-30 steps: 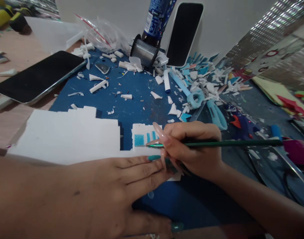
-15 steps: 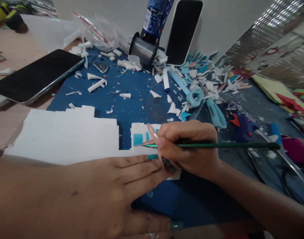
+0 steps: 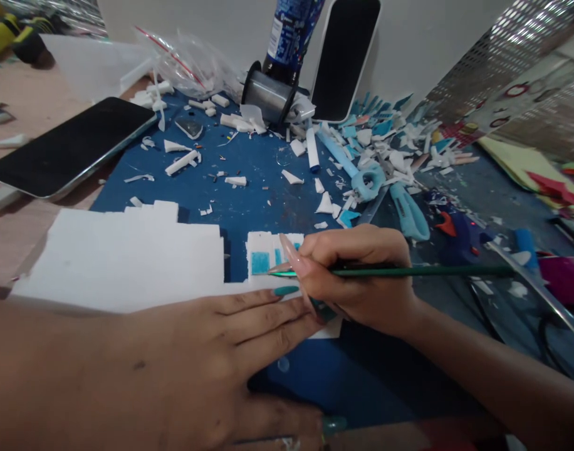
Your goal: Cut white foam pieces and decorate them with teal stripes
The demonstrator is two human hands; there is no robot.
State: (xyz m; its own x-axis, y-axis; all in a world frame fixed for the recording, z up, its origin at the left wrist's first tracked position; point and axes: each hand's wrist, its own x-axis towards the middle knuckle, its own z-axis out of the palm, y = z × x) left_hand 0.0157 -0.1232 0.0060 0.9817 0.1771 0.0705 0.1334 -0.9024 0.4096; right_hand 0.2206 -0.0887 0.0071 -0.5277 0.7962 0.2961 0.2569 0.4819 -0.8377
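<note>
My left hand (image 3: 197, 357) lies flat with its fingers stretched out, pressing on a white foam board cutout (image 3: 127, 257) with a stepped upper edge. My right hand (image 3: 357, 272) pinches a thin green-handled paintbrush (image 3: 418, 271), held almost level and pointing left. Its tip meets the lower edge of a small blue painted square (image 3: 260, 262) on the raised right part of the board. Narrower blue patches show beside the square, partly hidden by my right fingers. The two hands meet near the board's right end.
On the blue mat (image 3: 249, 203) lie many white and blue scraps, a light blue cutter (image 3: 348, 163) and a wire spool (image 3: 268, 94). One phone (image 3: 71, 147) lies at left; another phone (image 3: 347, 59) leans on the wall. A glue gun (image 3: 460, 232) sits at right.
The brush's far end has tilted slightly upward, while its tip stays at the blue square's lower edge. My left hand keeps its place on the board.
</note>
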